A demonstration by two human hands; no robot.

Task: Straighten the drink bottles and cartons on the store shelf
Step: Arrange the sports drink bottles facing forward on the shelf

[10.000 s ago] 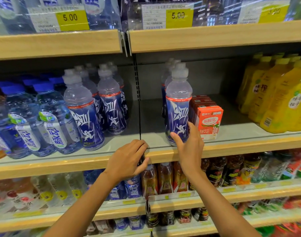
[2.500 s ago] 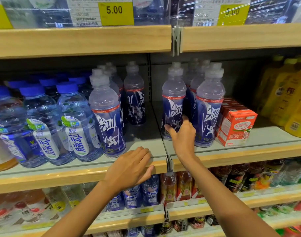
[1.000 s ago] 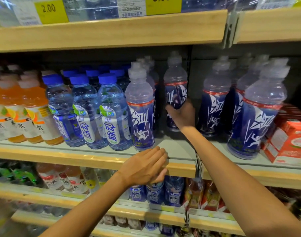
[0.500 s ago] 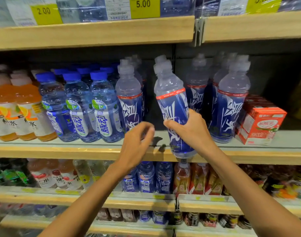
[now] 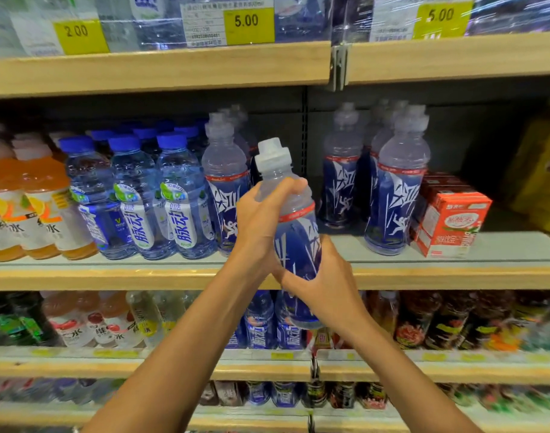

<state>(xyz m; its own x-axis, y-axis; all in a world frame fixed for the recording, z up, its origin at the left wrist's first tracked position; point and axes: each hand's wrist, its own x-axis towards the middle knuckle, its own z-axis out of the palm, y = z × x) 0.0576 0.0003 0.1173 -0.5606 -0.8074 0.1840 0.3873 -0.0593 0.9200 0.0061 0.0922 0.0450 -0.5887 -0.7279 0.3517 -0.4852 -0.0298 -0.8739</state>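
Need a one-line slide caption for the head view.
Left hand and right hand hold a tilted blue sports bottle in front of the drinks shelf.

The shelf is lined with orange drink bottles, blue-capped bottles and sports bottles. Just beside these, red cartons are placed.

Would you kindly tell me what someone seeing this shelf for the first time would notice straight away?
First, the blue-labelled sports drink bottle held in front of the shelves at the centre, tilted, the left hand round its shoulder and the right hand round its lower body. Then the red cartons at the right of the middle shelf, and the yellow 5.00 price tag high up at the centre.
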